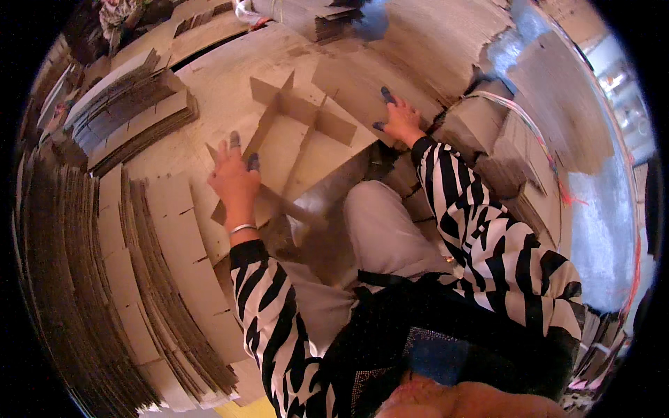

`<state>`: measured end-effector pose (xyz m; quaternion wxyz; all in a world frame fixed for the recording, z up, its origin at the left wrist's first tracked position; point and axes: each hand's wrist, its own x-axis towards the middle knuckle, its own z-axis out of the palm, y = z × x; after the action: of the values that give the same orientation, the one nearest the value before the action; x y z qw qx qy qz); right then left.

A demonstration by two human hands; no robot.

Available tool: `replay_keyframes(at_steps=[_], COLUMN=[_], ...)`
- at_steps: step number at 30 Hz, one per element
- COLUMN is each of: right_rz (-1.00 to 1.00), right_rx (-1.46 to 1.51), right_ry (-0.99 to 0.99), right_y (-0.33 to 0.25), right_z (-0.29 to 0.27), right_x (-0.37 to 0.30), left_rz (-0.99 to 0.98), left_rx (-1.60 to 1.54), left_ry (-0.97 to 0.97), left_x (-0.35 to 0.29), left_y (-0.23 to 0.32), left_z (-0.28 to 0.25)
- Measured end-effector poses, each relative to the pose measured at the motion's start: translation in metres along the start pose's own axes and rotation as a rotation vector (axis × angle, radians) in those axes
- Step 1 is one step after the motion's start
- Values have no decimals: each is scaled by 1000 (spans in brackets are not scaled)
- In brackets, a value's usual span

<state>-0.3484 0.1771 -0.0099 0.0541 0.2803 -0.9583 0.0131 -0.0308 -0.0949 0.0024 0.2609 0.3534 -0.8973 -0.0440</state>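
Note:
An interlocked cardboard divider grid point(273, 120) stands on a pale board surface in front of me, its slotted strips crossing one another. My left hand point(235, 182) is over the grid's near left end, fingers stretched and spread, with dark covers on the thumb and a fingertip. It hides part of the strips there, so I cannot tell whether it touches them. To the right, my right hand point(402, 121) lies at the edge of a flat cardboard pile point(362, 87), thumb and forefinger apart, both dark-tipped. Nothing shows between its fingers.
Tall stacks of slotted cardboard strips point(157, 279) line the left side. More strip bundles point(143, 129) lie at the far left. Tied cardboard bundles point(481, 122) sit by my right forearm. Large sheets point(557, 97) rise beyond. Part of another person point(120, 19) shows at the far left.

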Motion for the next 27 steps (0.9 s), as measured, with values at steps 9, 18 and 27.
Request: replay_keyframes(at_steps=[9,18,27], right_rz=[-104,-528,-642], right_rx=[15,1143,803], right_ry=[235,-264,-260], right_y=[18,-101,-87], right_z=[7,-74,-30], right_x=[53,2,18], left_rz=[-312,-206,-254], left_rx=[281,151,110], left_ry=[-478,-343,-321], left_x=[19,1,8], left_y=[1,-13,-9], left_z=[-14,11,16])
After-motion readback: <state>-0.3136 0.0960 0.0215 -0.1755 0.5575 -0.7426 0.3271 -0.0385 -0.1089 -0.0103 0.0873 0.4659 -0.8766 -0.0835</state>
